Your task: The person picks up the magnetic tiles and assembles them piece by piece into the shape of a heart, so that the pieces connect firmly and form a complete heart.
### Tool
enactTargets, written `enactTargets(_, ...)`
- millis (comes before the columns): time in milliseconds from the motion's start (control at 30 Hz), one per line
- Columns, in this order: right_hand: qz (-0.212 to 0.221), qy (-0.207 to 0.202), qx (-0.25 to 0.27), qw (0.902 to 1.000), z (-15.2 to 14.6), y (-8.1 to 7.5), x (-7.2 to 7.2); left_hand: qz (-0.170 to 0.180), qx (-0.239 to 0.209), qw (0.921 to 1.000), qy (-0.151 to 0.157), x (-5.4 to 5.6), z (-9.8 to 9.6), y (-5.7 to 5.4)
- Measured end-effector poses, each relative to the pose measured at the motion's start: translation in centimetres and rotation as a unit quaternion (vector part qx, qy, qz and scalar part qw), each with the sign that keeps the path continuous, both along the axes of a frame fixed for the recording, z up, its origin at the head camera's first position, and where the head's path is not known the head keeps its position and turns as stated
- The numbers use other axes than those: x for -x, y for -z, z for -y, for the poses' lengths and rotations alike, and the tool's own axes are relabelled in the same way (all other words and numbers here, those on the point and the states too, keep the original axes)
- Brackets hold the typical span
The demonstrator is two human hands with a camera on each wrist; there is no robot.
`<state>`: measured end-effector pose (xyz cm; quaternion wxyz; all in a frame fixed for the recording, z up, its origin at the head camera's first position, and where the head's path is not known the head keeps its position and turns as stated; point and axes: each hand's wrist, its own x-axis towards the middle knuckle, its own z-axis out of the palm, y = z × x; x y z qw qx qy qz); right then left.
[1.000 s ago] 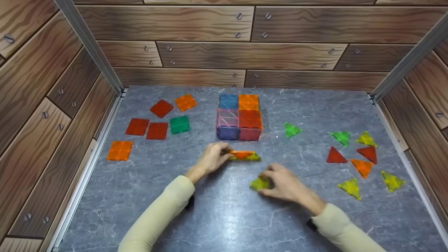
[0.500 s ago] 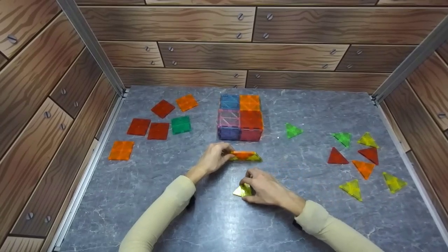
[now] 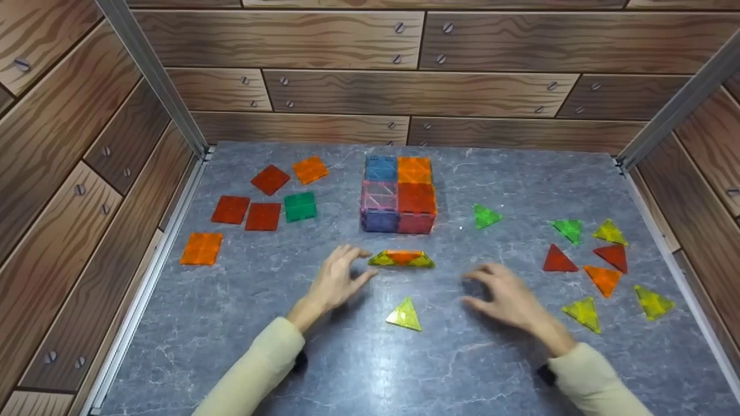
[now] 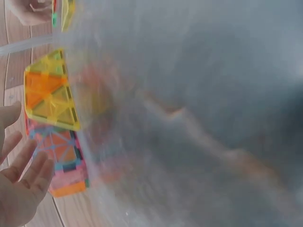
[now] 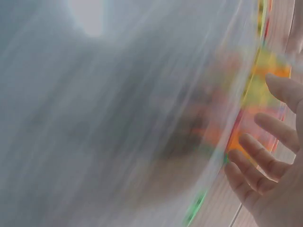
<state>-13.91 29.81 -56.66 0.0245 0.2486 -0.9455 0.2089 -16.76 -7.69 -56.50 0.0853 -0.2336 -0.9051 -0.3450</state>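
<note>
Now both hands (image 3: 332,281) (image 3: 509,297), fingers (image 5: 260,153) spread and empty, have released the trapezoid (image 3: 401,259) and triangle (image 3: 406,316).

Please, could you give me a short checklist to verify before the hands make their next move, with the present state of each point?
1. Right hand free: ok, its fingers are open and hold nothing.
2. Left hand free: ok, open beside the yellow-and-orange piece.
3. Left fingertips fully clear of that piece: cannot tell, they are very close.
4. Piece standing without support from a hand: ok.
5. Central yellow triangle picked up: not ok, it lies on the table, apart from the piece.
6. Block of coloured squares standing whole: ok, as far as visible.
</note>
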Motion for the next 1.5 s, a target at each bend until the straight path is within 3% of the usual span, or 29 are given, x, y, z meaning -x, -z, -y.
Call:
enactTargets(167, -0.009, 0.064, -0.001, 0.9979, -5.0, -0.2, 0.7, -0.004, 0.011, 0.9995, 0.028, -2.3, -0.1, 0.3)
enactTargets(333, -0.021, 0.09, -0.017, 0.9955, -9.4, -0.5, 1.7, 0.021, 0.04, 0.9959, 0.078, -3.9, -1.1, 0.4)
enactTargets(500, -0.012, 0.094, -0.05, 0.9942, -12.8, -0.8, 2.7, 0.056, 0.103, 0.9841, 0.134, -4.4, -2.6, 0.6)
enactTargets(667, 0.041, 0.097, -0.08, 0.9913, -14.7, -0.9, 3.8, 0.06, 0.166, 0.9679, 0.178, -4.2, -3.9, 1.0)
enactTargets(933, 0.102, 0.096, -0.112, 0.9838, -16.1, -1.1, 5.0, 0.02, 0.206, 0.9538, 0.218, -3.7, -4.9, 1.3)
enactTargets(1133, 0.131, 0.089, -0.128, 0.9791, -15.9, -1.9, 5.7, 0.006, 0.216, 0.9526, 0.215, -3.7, -4.8, 1.5)
enactTargets(1300, 0.12, 0.078, -0.131, 0.981, -15.1, -1.9, 5.4, 0.005, 0.212, 0.9535, 0.214, -3.6, -4.8, 1.6)
enactTargets(1500, 0.087, 0.049, -0.092, 0.9907, -11.8, -1.7, 3.6, 0.005, 0.205, 0.9553, 0.212, -3.7, -4.7, 1.7)
